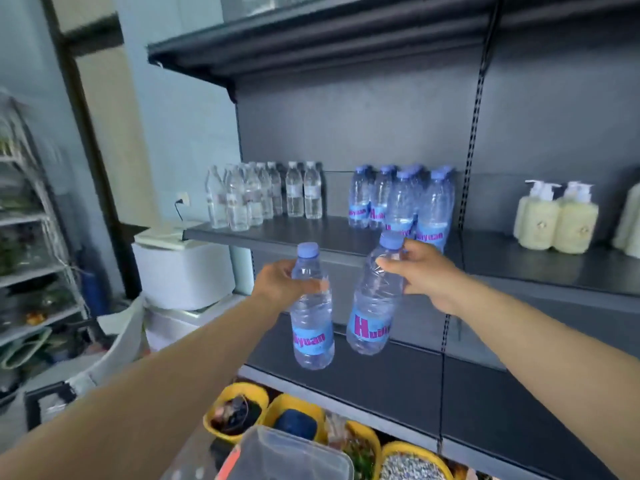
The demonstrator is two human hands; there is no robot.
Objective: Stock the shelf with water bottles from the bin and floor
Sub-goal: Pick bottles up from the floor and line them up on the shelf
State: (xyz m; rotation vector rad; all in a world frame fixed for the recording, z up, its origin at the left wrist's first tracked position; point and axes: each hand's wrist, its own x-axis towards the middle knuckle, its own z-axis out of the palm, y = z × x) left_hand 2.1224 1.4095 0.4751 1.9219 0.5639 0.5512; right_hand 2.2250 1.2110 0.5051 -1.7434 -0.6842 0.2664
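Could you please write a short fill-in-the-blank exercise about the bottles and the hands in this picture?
1. Each hand holds ____ blue-capped water bottle: left hand, right hand.
2. The shelved blue-capped bottles stand to the ____ of the clear-capped bottles.
3. The pump bottles on the shelf are pale ____.
4. The tubs below the shelving have ____ rims.

Missing words: one; right; yellow; yellow

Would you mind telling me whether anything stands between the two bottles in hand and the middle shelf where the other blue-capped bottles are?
Nothing visible does. The left hand and right hand each hold a bottle just in front of the shelf, whose bare front strip lies open between the clear bottles and the blue-capped group.
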